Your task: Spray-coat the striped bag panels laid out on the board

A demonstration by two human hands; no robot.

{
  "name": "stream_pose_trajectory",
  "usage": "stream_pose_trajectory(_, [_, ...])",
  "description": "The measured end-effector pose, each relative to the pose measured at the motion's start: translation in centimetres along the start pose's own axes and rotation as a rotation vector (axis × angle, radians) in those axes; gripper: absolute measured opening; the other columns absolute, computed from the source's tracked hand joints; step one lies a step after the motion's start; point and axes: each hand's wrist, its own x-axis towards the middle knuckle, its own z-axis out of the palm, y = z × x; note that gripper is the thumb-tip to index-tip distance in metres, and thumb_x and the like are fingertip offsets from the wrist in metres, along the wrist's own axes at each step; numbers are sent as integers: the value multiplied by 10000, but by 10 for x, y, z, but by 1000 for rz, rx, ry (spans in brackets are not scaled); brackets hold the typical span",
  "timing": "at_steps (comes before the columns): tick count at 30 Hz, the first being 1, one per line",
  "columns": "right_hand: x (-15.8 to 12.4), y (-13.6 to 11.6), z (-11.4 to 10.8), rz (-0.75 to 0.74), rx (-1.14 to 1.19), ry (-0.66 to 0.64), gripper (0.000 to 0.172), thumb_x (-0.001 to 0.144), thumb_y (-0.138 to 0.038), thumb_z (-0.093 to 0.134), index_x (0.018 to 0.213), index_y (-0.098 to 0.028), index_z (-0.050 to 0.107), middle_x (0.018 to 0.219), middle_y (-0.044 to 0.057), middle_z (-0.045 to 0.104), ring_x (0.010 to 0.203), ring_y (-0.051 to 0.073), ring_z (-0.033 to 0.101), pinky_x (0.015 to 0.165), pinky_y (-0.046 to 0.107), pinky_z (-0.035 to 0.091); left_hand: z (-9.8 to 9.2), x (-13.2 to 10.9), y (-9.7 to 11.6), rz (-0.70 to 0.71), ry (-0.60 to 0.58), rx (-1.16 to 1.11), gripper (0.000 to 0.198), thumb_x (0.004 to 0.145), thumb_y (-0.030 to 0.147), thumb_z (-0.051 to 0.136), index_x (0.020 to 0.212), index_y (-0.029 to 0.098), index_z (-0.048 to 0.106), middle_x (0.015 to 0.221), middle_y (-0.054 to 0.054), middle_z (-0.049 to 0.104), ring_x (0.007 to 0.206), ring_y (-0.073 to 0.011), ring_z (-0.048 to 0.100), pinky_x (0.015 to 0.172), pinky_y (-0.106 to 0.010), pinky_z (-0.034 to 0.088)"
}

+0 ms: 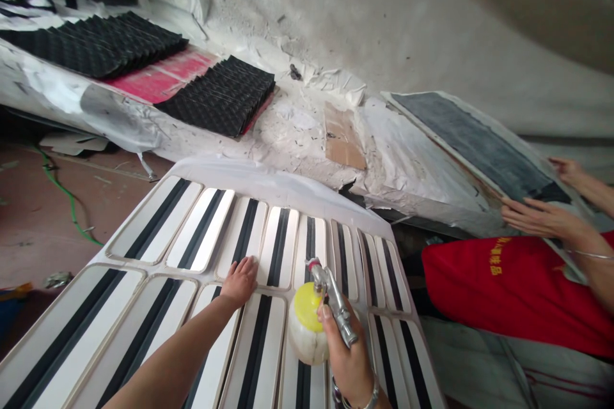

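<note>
Left hand (240, 282) on panel (243, 233), right (343, 348) around sprayer (332, 294)

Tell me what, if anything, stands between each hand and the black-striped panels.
Below the right hand, the spray gun it holds is in the way, its yellow-topped cup hiding part of the panels. Nothing visible separates the left hand from them; it appears to rest there.
</note>
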Motion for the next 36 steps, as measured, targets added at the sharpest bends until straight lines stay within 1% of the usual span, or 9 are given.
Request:
stream_pose_trajectory(4, [-2, 4, -1, 65, 16, 61, 263, 911, -364, 492, 1013, -155, 614, 931, 88, 675, 800, 167, 653, 692, 237, 545, -1, -2, 0, -5, 8, -6, 582, 882, 283, 382, 1456, 199, 333, 1555, -64, 194, 1433, -233, 164, 1170, -463, 127])
stream_pose_trajectory(10, [2, -1, -1, 77, 24, 33, 284, 918, -368, 482, 1064, -151, 591, 975, 94, 657, 869, 169, 643, 746, 246, 538, 9, 1, -2, 4, 42, -35, 583, 881, 306, 399, 1455, 224, 333, 1557, -61, 192, 1433, -247, 159, 1160, -486, 126])
stream_pose_trajectory(14, [11, -6, 3, 76, 10, 15, 275, 921, -380, 472, 1009, -153, 599, 881, 69, 654, 787, 153, 635, 697, 241, 521, 8, 1, 4, -22, 69, -19, 595, 866, 341, 442, 1440, 205, 365, 1547, -70, 223, 1424, -260, 185, 1155, -485, 141])
stream_pose_trajectory(18, [17, -3, 10, 71, 16, -34, 240, 926, -360, 475, 1022, -167, 581, 918, 55, 650, 842, 153, 624, 764, 259, 507, 2, -1, 17, -73, 125, 54, 687, 821, 376, 528, 1451, 177, 341, 1555, -106, 164, 1423, -328, 153, 1124, -578, 134])
stream_pose_trajectory(21, [20, 0, 13, 67, 2, -21, 230, 928, -353, 471, 1028, -171, 571, 952, 57, 645, 865, 154, 618, 796, 266, 497, 2, 1, 26, 90, 138, 137, 684, 824, 227, 516, 1468, 275, 289, 1559, -64, 145, 1435, -314, 113, 1119, -609, 82])
stream_pose_trajectory(23, [21, 2, 14, 66, -12, -1, 231, 925, -359, 469, 1004, -168, 572, 935, 59, 643, 839, 154, 618, 790, 270, 494, 2, 4, 31, 269, 83, 180, 682, 819, 137, 490, 1452, 321, 315, 1554, -38, 183, 1433, -286, 142, 1134, -573, 101])
stream_pose_trajectory(25, [22, 5, 12, 69, -14, 15, 235, 919, -364, 472, 992, -165, 571, 921, 61, 640, 832, 158, 620, 784, 273, 494, 1, 7, 36, 380, -8, 195, 641, 822, 131, 491, 1424, 320, 376, 1536, -42, 252, 1417, -290, 203, 1129, -551, 167])
stream_pose_trajectory(29, [22, 11, 7, 106, -4, 50, 257, 906, -382, 490, 1012, -162, 569, 921, 66, 638, 848, 169, 621, 776, 276, 496, -4, 13, 45, 368, -72, 180, 569, 817, 147, 516, 1370, 275, 466, 1475, -84, 382, 1361, -329, 316, 1090, -573, 239])
stream_pose_trajectory(36, [19, 12, -4, 116, 11, 29, 262, 913, -381, 472, 1018, -163, 571, 939, 68, 636, 862, 163, 609, 781, 265, 494, -4, 15, 48, 329, -59, 163, 535, 819, 115, 483, 1335, 253, 505, 1460, -94, 403, 1350, -340, 326, 1078, -562, 261])
